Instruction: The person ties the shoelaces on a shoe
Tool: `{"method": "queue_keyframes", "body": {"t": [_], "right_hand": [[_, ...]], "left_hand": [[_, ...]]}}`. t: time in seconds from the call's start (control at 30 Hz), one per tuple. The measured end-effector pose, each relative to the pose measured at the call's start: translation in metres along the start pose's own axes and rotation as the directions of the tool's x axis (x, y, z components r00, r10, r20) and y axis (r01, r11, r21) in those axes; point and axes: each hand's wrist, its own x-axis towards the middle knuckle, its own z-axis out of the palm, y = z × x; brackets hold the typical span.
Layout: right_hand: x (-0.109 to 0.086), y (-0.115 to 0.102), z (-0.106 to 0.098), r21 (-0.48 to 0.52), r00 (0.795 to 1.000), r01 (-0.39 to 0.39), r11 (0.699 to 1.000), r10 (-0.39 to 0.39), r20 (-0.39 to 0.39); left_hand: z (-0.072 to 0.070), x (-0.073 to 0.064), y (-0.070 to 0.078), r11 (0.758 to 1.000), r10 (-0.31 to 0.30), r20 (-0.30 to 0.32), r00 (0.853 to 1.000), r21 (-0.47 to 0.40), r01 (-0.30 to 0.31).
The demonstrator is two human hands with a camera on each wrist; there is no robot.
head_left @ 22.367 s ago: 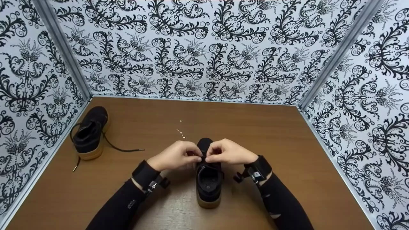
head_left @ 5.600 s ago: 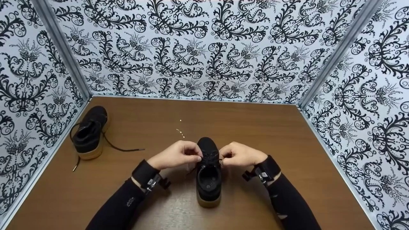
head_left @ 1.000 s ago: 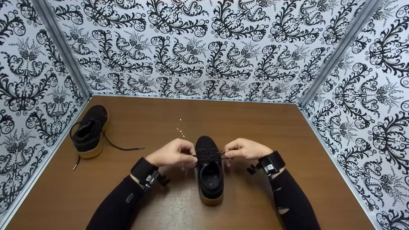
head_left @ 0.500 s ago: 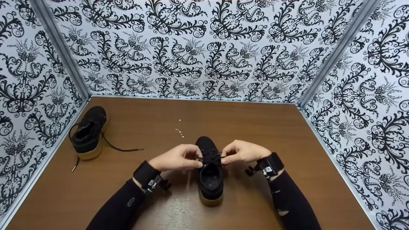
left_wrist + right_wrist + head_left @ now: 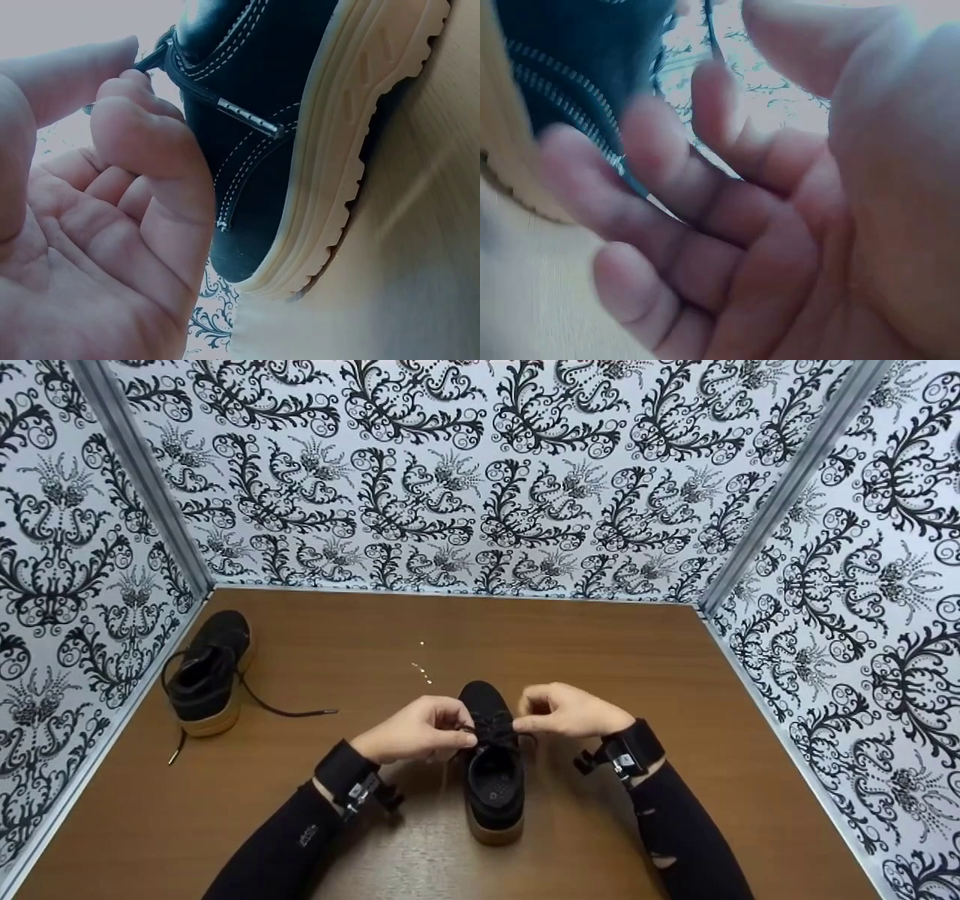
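A black shoe (image 5: 495, 802) with a tan sole stands in front of me, toe pointing away. Its black laces (image 5: 495, 727) are crossed and gathered over the tongue. At the shoe's left side, my left hand (image 5: 416, 729) pinches a lace loop between thumb and index finger. A metal-tipped lace end (image 5: 251, 118) hangs beside that hand in the left wrist view. My right hand (image 5: 574, 712) is by the laces on the right, fingers loosely bent. In the right wrist view its thumb stands apart from the index finger, and a lace (image 5: 712, 30) passes behind the fingers.
A second black shoe (image 5: 206, 682) stands at the table's far left, its laces loose, one end (image 5: 300, 712) trailing right. Small light specks (image 5: 422, 670) lie beyond the left hand on the brown table (image 5: 600, 652). Patterned panels (image 5: 450, 495) enclose the back and sides.
Earlier both hands met over the laces, then pulled them outward to either side. In the last second the right hand has moved slightly inward and loosened its pinch; the left still holds its lace.
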Motion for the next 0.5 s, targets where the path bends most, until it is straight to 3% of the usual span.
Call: {"method": "queue_keyframes", "body": {"t": [0.27, 0.5], "right_hand": [[0.0031, 0.0018, 0.0019, 0.052, 0.987, 0.16, 0.986, -0.16, -0.008], [0.0, 0.0042, -0.0008, 0.051, 0.995, 0.102, 0.994, -0.102, 0.001]], "left_hand": [[0.0019, 0.0011, -0.0013, 0.999, 0.017, -0.008, 1.0, -0.033, -0.017], [0.001, 0.0008, -0.002, 0.999, 0.024, -0.004, 1.0, -0.045, -0.024]]}}
